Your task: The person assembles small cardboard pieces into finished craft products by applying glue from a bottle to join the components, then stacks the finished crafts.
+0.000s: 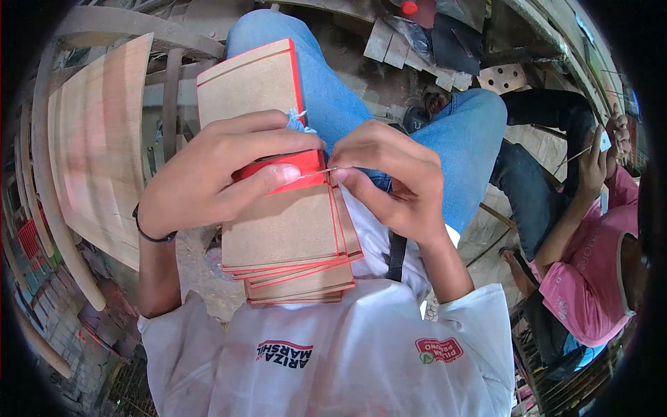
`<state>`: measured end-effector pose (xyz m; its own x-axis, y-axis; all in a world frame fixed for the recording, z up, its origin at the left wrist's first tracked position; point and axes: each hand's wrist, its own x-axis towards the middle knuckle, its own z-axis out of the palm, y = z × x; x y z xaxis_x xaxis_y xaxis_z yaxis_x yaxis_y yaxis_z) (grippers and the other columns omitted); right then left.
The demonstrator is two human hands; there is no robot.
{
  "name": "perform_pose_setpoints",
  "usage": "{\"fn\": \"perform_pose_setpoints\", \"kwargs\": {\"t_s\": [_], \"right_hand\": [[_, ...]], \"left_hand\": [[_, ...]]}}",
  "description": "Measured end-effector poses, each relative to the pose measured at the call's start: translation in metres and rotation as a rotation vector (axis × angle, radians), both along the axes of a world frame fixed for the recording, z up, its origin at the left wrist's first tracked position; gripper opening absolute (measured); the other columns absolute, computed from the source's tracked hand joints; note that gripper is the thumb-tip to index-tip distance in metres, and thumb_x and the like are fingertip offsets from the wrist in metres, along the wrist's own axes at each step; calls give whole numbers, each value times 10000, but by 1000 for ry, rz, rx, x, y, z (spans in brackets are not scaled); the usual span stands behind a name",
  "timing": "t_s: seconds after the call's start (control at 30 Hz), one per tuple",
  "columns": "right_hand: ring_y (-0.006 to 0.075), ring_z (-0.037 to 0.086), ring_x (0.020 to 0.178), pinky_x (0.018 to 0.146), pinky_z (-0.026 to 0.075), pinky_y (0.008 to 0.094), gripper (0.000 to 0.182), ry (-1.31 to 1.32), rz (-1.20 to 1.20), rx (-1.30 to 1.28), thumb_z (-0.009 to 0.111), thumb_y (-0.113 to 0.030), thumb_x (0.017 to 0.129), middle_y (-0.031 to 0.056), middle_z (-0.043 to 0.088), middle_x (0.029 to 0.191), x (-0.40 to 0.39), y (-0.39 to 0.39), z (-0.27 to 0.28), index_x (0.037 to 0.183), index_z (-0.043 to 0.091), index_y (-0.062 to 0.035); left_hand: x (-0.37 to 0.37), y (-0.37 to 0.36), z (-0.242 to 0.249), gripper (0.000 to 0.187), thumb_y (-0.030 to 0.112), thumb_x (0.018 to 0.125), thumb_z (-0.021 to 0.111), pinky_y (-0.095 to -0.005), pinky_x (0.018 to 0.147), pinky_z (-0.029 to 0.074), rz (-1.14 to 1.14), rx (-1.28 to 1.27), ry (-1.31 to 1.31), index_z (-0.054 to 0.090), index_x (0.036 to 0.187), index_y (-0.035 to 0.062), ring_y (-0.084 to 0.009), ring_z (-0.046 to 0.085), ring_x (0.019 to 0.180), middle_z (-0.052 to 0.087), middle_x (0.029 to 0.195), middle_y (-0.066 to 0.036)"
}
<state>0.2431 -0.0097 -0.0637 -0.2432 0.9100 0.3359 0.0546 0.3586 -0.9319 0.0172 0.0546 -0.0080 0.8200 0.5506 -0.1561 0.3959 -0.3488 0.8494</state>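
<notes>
The red piece (295, 167) sits mid-frame under the left hand (215, 163), thumb and fingers clamped on it, while the right hand (403, 167) has thumb and forefinger pinched on a thin strand (314, 173) at its right end. It's glossy and narrow, above red-edged tan boards (278, 233); a person in pink (590, 278) sits at right.

A big thin wooden board (104, 146) leans against some round poles (66, 201) on the left side. Up top, a red cap (409, 7) sits near a dark flat sheet (455, 45). A light plate (503, 78) has round holes. On the right is a person in a pink shirt (590, 278).
</notes>
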Motion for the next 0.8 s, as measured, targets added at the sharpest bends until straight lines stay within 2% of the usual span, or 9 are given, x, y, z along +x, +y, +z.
{"fn": "perform_pose_setpoints", "kwargs": {"t_s": [0.27,0.33,0.4,0.57,0.63,0.67,0.77,0.8], "right_hand": [[277,642,765,686,494,349,118,-56,-10,56,673,76,740,152,657,832,0,0,3,852,657,48],[290,638,759,679,494,354,135,-120,-33,183,669,68,727,152,652,839,-2,0,5,859,656,47],[288,637,758,681,497,356,148,-131,-25,156,669,68,718,148,650,846,-1,0,7,864,655,45],[276,638,758,685,509,359,176,-39,5,40,674,62,699,140,646,872,3,-2,0,871,646,38],[283,642,766,690,516,355,134,-199,-17,227,668,77,749,148,655,863,2,-3,2,878,649,45],[283,642,766,690,516,355,134,-198,-18,227,668,77,749,148,655,863,2,-4,2,878,649,45],[287,646,772,690,518,353,134,-176,-20,205,685,67,751,148,659,859,2,-4,0,879,647,54],[284,647,773,693,518,355,152,-92,-1,106,684,62,733,147,655,863,2,-4,-4,879,644,54]], "left_hand": [[0,1,0,295,108,905,574,-386,731,469,2,3,-10,622,1173,-6,-333,596,833,587,924,-165],[0,2,-1,293,105,904,576,-387,731,470,6,6,-14,623,1170,-8,-334,596,831,588,924,-166],[-2,4,-2,352,82,847,594,-403,845,492,-18,18,34,632,1179,-30,-395,625,958,623,1039,-229],[4,5,4,330,73,848,596,-392,828,497,-31,-43,71,638,1153,-44,-383,633,943,621,1017,-224],[4,4,4,326,72,847,597,-392,825,498,-17,-66,88,639,1147,-47,-381,635,939,620,1012,-222],[5,5,4,327,71,845,598,-393,819,499,-14,-78,100,638,1147,-49,-380,636,930,619,1007,-221],[3,5,1,322,70,848,600,-394,807,500,-19,-50,78,638,1144,-50,-375,637,911,619,999,-218],[3,4,-1,317,70,851,601,-395,801,500,-26,-12,46,639,1142,-49,-371,637,902,620,994,-215]]}}
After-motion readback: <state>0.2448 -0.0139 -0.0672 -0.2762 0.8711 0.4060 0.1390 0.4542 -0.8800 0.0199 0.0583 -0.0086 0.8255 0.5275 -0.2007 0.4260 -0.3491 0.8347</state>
